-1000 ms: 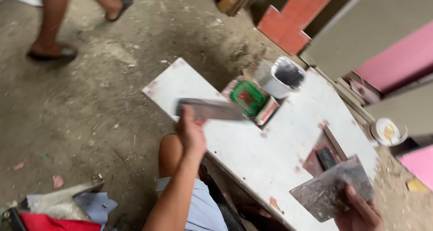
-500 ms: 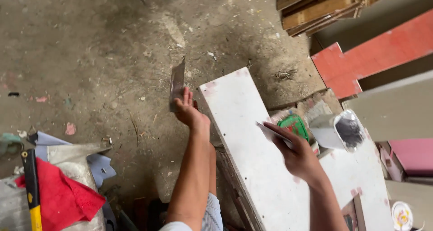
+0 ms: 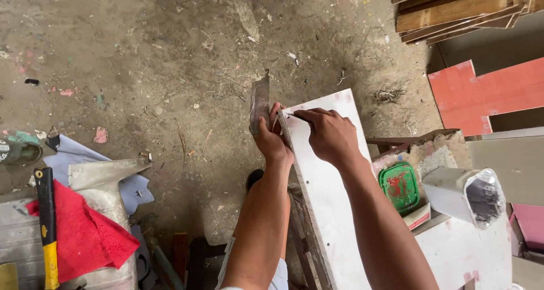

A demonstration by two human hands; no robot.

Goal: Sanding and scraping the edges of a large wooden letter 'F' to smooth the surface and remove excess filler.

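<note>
scraper (image 3: 260,100): dull smeared metal | board (image 3: 328,193): smooth matt white | floor (image 3: 141,52): rough gritty concrete | rag (image 3: 85,233): red cloth | lid (image 3: 399,186): green plastic, stained | planks (image 3: 459,7): raw wood

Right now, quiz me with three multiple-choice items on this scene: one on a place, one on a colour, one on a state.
1. Where is the red cloth?
A. lower left
B. on the white board
C. by the wood stack

2. What colour is the lid beside the bucket?
A. blue
B. green
C. yellow

3. How does the left hand stand?
A. open and flat
B. gripping a metal blade
C. resting on the floor

Answers: 1 A, it lies by the hammer; 2 B, green with red smears; 3 B, fingers wrap the blade at the board edge.
</note>
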